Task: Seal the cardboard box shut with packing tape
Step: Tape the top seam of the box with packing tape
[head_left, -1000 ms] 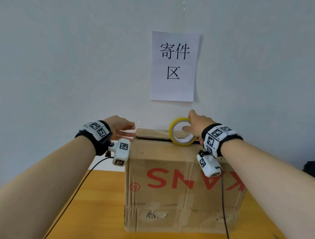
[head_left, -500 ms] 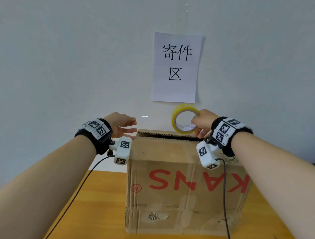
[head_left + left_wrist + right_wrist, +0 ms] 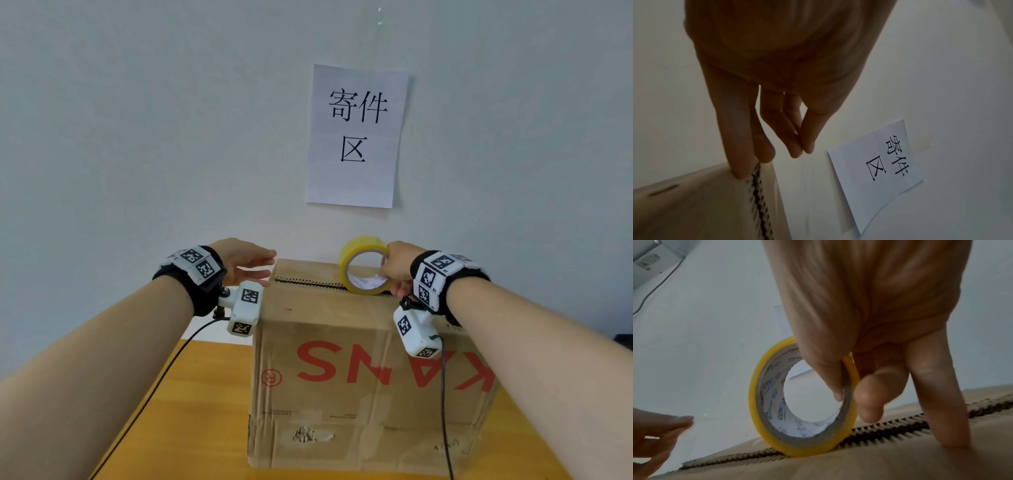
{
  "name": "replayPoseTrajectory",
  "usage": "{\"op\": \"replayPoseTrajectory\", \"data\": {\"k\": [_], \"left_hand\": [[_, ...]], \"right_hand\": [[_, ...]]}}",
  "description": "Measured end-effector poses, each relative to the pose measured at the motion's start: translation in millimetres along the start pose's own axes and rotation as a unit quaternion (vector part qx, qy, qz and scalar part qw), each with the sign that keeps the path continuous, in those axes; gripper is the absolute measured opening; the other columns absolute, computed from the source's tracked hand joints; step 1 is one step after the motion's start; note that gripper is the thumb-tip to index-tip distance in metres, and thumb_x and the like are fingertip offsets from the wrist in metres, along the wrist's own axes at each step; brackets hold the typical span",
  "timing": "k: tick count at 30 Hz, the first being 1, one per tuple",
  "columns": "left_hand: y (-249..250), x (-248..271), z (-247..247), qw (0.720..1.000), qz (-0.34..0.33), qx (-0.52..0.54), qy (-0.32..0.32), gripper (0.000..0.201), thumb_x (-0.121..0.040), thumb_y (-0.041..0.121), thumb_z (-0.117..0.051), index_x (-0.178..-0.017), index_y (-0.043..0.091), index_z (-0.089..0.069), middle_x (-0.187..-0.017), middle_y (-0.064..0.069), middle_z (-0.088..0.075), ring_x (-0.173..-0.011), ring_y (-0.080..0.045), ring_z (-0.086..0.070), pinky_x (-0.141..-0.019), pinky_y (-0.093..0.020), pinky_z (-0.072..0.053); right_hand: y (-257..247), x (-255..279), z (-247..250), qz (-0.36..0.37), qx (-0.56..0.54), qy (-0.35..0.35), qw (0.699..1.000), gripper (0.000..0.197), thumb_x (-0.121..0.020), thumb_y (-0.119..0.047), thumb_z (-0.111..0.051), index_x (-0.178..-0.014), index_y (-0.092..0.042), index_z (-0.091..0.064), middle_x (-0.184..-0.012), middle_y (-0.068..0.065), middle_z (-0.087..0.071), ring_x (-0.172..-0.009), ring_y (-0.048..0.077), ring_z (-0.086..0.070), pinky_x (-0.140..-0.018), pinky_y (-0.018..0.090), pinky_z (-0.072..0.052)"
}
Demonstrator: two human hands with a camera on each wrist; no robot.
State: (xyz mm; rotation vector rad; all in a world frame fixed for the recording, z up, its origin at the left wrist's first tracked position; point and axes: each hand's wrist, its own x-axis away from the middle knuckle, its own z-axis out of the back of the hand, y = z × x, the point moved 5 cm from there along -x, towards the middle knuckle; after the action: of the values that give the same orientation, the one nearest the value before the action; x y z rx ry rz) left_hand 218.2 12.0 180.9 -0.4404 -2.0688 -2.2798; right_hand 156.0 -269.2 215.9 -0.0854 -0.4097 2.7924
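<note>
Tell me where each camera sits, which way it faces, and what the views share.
Head: worn on the head, facing the wall over the box; both forearms, left hand and right hand show.
Left wrist: under the left hand, looking along its straight fingers to the box corner and sign.
Right wrist: looks along the right hand gripping the tape on the seam.
Shared: box in all; sign in head and left wrist.

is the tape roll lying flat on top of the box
No, the tape roll stands on its edge on the cardboard box, pinched by the right hand.
</note>
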Motion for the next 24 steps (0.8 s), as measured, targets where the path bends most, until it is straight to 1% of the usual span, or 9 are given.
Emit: {"op": "replayPoseTrajectory", "data": {"k": [2, 5, 7, 10, 12, 15, 18, 21, 24], "left_hand": [[-3, -1, 1, 1.0, 0.003, 0.004, -0.001, 0.009, -0.089, 0.005, -0.071, -0.092, 0.001, -0.064, -0.088, -0.011, -0.068, -0.08, -0.024, -0.067, -0.062, -0.041, -0.061], [-7, -3, 1, 1.0, 0.009, 0.006, -0.001, 0.007, -0.092, 0.003, -0.067, -0.093, -0.002, -0.062, -0.088, -0.012, -0.065, -0.08, -0.023, -0.065, -0.059, -0.036, -0.062], [-8, -4, 1, 1.0, 0.01, 0.005, -0.002, 0.005, -0.093, 0.002, -0.065, -0.094, -0.002, -0.061, -0.089, -0.013, -0.064, -0.081, -0.023, -0.064, -0.058, -0.034, -0.061], [-7, -4, 4, 1.0, 0.006, 0.013, -0.001, 0.006, -0.094, 0.003, -0.063, -0.094, -0.002, -0.06, -0.088, -0.011, -0.061, -0.081, -0.022, -0.062, -0.06, -0.04, -0.06], [-8, -3, 12, 1.0, 0.008, 0.012, 0.005, 0.007, -0.094, 0.005, -0.065, -0.094, 0.0, -0.06, -0.086, -0.01, -0.062, -0.079, -0.021, -0.063, -0.061, -0.044, -0.061], [-14, -3, 30, 1.0, 0.021, 0.016, 0.012, 0.011, -0.091, 0.008, -0.069, -0.098, 0.002, -0.063, -0.086, -0.007, -0.065, -0.08, -0.019, -0.062, -0.071, -0.046, -0.061], [-20, -4, 39, 0.999, 0.037, 0.023, 0.001, 0.012, -0.09, 0.011, -0.071, -0.097, 0.005, -0.064, -0.079, -0.005, -0.068, -0.079, -0.018, -0.061, -0.081, -0.048, -0.058], [-26, -7, 38, 0.998, 0.053, 0.013, -0.004, 0.01, -0.091, 0.014, -0.07, -0.092, 0.008, -0.063, -0.065, -0.001, -0.069, -0.077, -0.016, -0.06, -0.083, -0.045, -0.057], [-33, -9, 36, 0.996, 0.082, -0.011, -0.019, 0.009, -0.093, 0.019, -0.069, -0.09, 0.013, -0.062, -0.062, 0.004, -0.069, -0.073, -0.013, -0.059, -0.075, -0.035, -0.054]], "right_hand": [[-4, -1, -1, 0.002, 0.011, 0.006, 1.0, 0.025, -0.098, -0.012, -0.057, -0.116, 0.004, -0.06, -0.091, 0.017, -0.066, -0.066, 0.025, -0.057, -0.062, 0.032, -0.048], [-7, -2, -1, 0.003, 0.021, 0.011, 1.0, 0.024, -0.099, -0.011, -0.054, -0.118, 0.004, -0.059, -0.078, 0.013, -0.061, -0.06, 0.022, -0.053, -0.058, 0.029, -0.045], [-6, -2, -2, -0.001, 0.021, 0.009, 1.0, 0.025, -0.099, -0.011, -0.055, -0.118, 0.004, -0.059, -0.079, 0.013, -0.061, -0.061, 0.023, -0.054, -0.061, 0.031, -0.047], [-3, -2, -3, -0.007, 0.016, -0.001, 1.0, 0.026, -0.099, -0.011, -0.054, -0.119, 0.005, -0.058, -0.09, 0.019, -0.067, -0.07, 0.029, -0.06, -0.07, 0.035, -0.052], [-3, -2, -4, -0.004, 0.01, -0.002, 1.0, 0.025, -0.099, -0.011, -0.053, -0.117, 0.006, -0.059, -0.084, 0.019, -0.067, -0.068, 0.03, -0.061, -0.068, 0.035, -0.052], [-6, 0, -4, 0.003, 0.02, -0.001, 1.0, 0.024, -0.099, -0.009, -0.05, -0.116, 0.006, -0.057, -0.066, 0.013, -0.059, -0.056, 0.024, -0.055, -0.055, 0.031, -0.045], [-9, 0, -3, 0.013, 0.022, 0.004, 1.0, 0.021, -0.099, -0.006, -0.048, -0.115, 0.004, -0.056, -0.066, 0.012, -0.056, -0.059, 0.024, -0.054, -0.054, 0.03, -0.043], [-7, 1, -4, 0.009, 0.018, 0.004, 1.0, 0.015, -0.098, -0.006, -0.047, -0.109, 0.002, -0.055, -0.068, 0.014, -0.059, -0.059, 0.026, -0.057, -0.054, 0.03, -0.044], [-6, 1, -5, 0.007, 0.006, 0.004, 1.0, 0.018, -0.099, -0.007, -0.046, -0.113, 0.002, -0.053, -0.071, 0.016, -0.064, -0.058, 0.028, -0.06, -0.055, 0.031, -0.048]]}}
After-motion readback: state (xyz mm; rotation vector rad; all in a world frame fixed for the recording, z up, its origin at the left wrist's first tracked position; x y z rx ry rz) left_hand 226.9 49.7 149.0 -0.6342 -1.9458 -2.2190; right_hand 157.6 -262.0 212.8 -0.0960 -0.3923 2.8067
